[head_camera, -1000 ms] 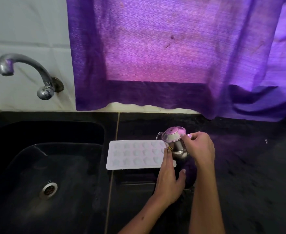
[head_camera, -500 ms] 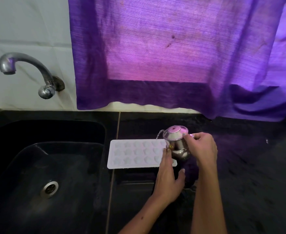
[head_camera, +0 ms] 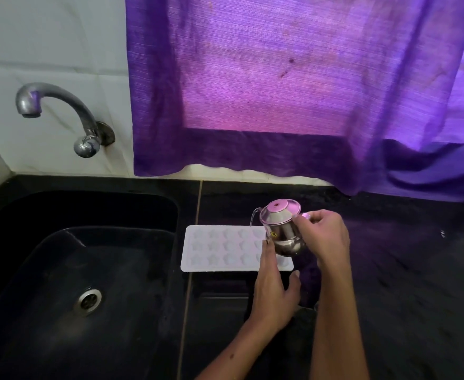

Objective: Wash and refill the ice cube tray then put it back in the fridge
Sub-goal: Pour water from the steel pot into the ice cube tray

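Ice cube tray (head_camera: 225, 249): white, star-shaped cells, flat on counter right of sink (head_camera: 19, 215), long axis left-right. Right hand (head_camera: 322, 237) grips steel pitcher (head_camera: 281, 229), spout left, trickling. Left hand (head_camera: 274, 286) fingers straight, resting on tray.

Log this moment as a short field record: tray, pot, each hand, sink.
tray: white ice cube tray flat on the black counter, right of the sink
pot: small steel pot tilted, thin stream falling into the tray
right hand: right hand grips the pot's handle
left hand: left hand fingers straight, resting at the tray's right end
sink: black sink, tap not running
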Motion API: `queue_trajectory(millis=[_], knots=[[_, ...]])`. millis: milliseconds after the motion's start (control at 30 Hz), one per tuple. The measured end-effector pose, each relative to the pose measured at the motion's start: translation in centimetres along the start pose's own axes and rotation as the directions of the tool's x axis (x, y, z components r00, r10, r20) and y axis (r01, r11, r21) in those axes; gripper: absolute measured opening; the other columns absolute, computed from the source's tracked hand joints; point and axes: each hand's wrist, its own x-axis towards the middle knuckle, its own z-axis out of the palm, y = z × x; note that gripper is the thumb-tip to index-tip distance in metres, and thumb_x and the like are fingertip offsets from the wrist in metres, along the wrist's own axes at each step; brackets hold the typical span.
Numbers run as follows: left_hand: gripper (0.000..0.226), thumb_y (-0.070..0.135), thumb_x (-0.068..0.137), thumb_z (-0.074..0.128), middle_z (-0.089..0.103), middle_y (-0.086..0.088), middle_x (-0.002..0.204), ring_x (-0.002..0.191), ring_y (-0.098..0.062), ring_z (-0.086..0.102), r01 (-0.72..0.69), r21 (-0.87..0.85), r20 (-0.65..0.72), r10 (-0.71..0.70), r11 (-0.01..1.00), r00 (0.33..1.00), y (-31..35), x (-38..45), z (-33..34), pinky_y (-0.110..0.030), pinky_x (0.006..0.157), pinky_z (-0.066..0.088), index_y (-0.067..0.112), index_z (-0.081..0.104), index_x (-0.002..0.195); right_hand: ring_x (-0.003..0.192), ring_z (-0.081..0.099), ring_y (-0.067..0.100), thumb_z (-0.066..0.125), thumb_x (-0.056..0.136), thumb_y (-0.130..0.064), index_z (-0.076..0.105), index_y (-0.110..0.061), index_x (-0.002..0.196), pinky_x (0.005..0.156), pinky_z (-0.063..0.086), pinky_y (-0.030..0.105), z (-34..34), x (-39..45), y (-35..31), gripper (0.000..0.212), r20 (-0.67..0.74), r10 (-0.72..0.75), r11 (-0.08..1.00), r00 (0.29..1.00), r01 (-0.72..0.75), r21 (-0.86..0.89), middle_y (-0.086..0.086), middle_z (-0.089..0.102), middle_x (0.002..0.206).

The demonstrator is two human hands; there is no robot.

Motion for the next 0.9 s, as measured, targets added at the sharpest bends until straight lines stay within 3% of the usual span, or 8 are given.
queue_trajectory(millis=[200, 533, 667, 767, 833, 900], knots=[[0.076, 0.015, 0.092, 0.052, 0.013, 0.010, 0.158, 0.145, -0.002, 0.005, 0.005, -0.021, 0.011, -0.005, 1.000, 1.000, 0.24, -0.24, -0.26, -0.019, 0.117, 0.012, 0.022, 0.006, 0.151, 0.084, 0.062, 0.022, 0.064, 0.082, -0.031, 0.064, -0.022, 0.084, 0.071, 0.048, 0.034, 0.25, -0.19, -0.09, 0.009, 0.010, -0.033, 0.998, 0.999, 0.034, -0.046, -0.001, 0.068, 0.084], [0.076, 0.018, 0.090, 0.052, 0.015, 0.009, 0.158, 0.145, -0.003, 0.008, 0.021, -0.014, 0.003, -0.021, 1.000, 1.000, -0.14, -0.18, -0.28, -0.035, 0.119, 0.018, 0.024, 0.007, 0.151, 0.083, 0.063, 0.022, 0.065, 0.082, -0.033, 0.065, -0.023, 0.083, 0.070, 0.048, 0.034, 0.52, -0.30, -0.08, 0.010, 0.025, -0.033, 0.998, 0.999, 0.034, -0.058, -0.002, 0.068, 0.082], [0.072, 0.018, 0.088, 0.052, 0.025, 0.010, 0.155, 0.145, -0.008, 0.017, 0.004, -0.015, -0.022, -0.004, 1.000, 1.000, -0.15, -0.10, -0.40, -0.039, 0.117, 0.023, 0.034, 0.015, 0.148, 0.083, 0.063, 0.022, 0.065, 0.083, -0.032, 0.065, -0.023, 0.083, 0.070, 0.048, 0.033, 0.57, -0.35, -0.23, 0.009, 0.027, -0.031, 0.998, 0.999, 0.032, -0.054, -0.002, 0.068, 0.083], [0.072, 0.014, 0.088, 0.053, 0.028, 0.017, 0.151, 0.144, -0.005, 0.017, -0.015, -0.009, -0.029, 0.014, 1.000, 0.999, 0.15, -0.06, -0.67, -0.035, 0.118, 0.023, 0.052, 0.014, 0.136, 0.082, 0.062, 0.020, 0.064, 0.082, -0.030, 0.066, -0.022, 0.084, 0.068, 0.044, 0.031, 0.58, -0.39, -0.33, 0.009, 0.022, -0.015, 0.999, 1.000, 0.016, -0.046, -0.003, 0.068, 0.082], [0.072, 0.014, 0.088, 0.053, 0.027, 0.016, 0.151, 0.144, -0.004, 0.017, -0.022, -0.015, -0.032, 0.021, 1.000, 0.999, 0.13, -0.06, -0.76, -0.034, 0.118, 0.022, 0.048, 0.016, 0.139, 0.081, 0.062, 0.020, 0.063, 0.080, -0.028, 0.067, -0.020, 0.083, 0.067, 0.044, 0.031, 0.60, -0.38, -0.32, 0.009, 0.012, 0.001, 1.000, 1.000, -0.001, -0.028, -0.003, 0.068, 0.080], [0.073, 0.014, 0.088, 0.053, 0.024, 0.012, 0.154, 0.145, -0.005, 0.014, -0.025, -0.023, -0.036, 0.024, 0.999, 0.999, -0.13, 0.03, -0.72, -0.035, 0.118, 0.021, 0.031, 0.016, 0.149, 0.078, 0.062, 0.019, 0.063, 0.078, -0.028, 0.067, -0.019, 0.081, 0.067, 0.045, 0.031, 0.60, -0.37, -0.32, 0.010, 0.000, 0.020, 1.000, 1.000, -0.020, 0.012, -0.002, 0.068, 0.077]])
